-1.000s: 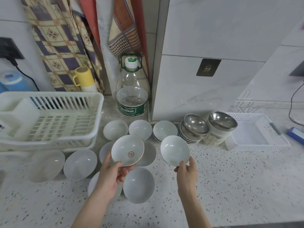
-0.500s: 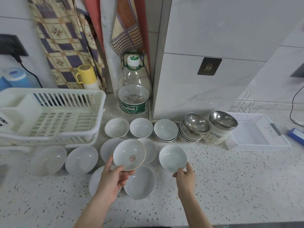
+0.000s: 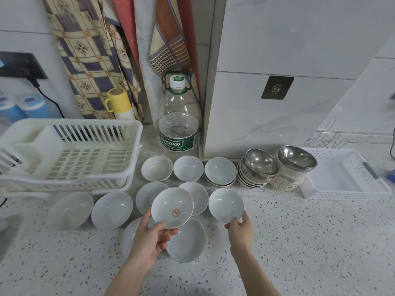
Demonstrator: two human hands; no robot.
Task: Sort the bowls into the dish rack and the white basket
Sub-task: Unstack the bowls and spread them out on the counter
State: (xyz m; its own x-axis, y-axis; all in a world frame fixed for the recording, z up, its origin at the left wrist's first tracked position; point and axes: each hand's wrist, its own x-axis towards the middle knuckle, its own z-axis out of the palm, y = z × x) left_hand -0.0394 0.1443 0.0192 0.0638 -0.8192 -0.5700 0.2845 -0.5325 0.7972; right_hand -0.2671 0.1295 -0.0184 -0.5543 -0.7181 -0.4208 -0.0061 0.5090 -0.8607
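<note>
My left hand [image 3: 150,238] holds up a white bowl with a brown emblem [image 3: 172,207], tilted toward me above the counter. With my right hand [image 3: 241,230] I grip the near rim of a plain white bowl [image 3: 226,205], which sits low at the counter. Several more white bowls [image 3: 111,209] lie spread over the counter between them and behind. The white dish rack [image 3: 70,152] stands at the left. At the right edge lies the white basket [image 3: 346,176]. Beside it are a stack of steel bowls [image 3: 257,167] and a patterned stack topped by a steel bowl [image 3: 295,165].
A large water bottle [image 3: 179,124] stands against the wall behind the bowls. A yellow mug [image 3: 118,103] sits behind the rack. A wire rack [image 3: 327,139] is behind the basket. A black cable [image 3: 49,99] hangs at the far left.
My right hand has lowered its white bowl from a raised tilt to the counter. My left hand has kept the emblem bowl up, nearly still.
</note>
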